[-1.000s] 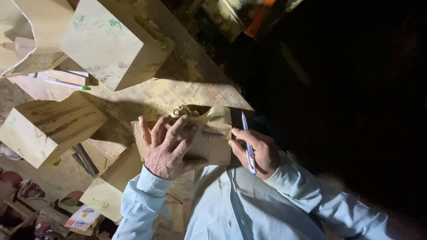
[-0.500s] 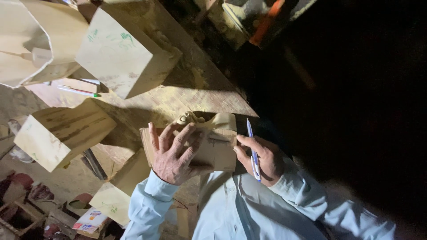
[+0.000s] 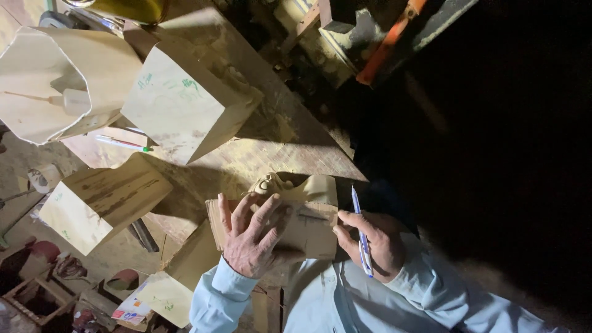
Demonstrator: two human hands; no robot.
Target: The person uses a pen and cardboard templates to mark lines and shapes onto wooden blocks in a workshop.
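While the light falls only on the near part of the tabletop (image 3: 259,154), the scene reads as follows.

Left hand: the left hand (image 3: 256,237) lies flat with fingers spread on a pale carved wood piece (image 3: 308,228); it presses down on the piece rather than closing round it.

Right hand: the right hand (image 3: 370,240) is closed round a blue-and-white pen (image 3: 362,234), tip pointing away from the body, thumb near the right edge of the piece.

Work piece: the carved wood piece rests at the near edge of the tabletop, just in front of the person's chest; its far end shows rounded, scroll-like carving, its near part is flatter.

Surroundings: a large pale wooden block (image 3: 185,102) stands further back, a second block (image 3: 102,209) to the left, and an open-sided pale form (image 3: 61,80) at the far left; a green-tipped pen (image 3: 123,143) lies between them. The right side is too dark to read.

Doing this step well: judging by the grip, marking looks to be the work in hand. The flat palm should keep the piece from rocking on its carved end, fingers kept clear of the line. The pen is best brought in low, wrist steadied against the piece, and drawn lightly over the uneven grain.
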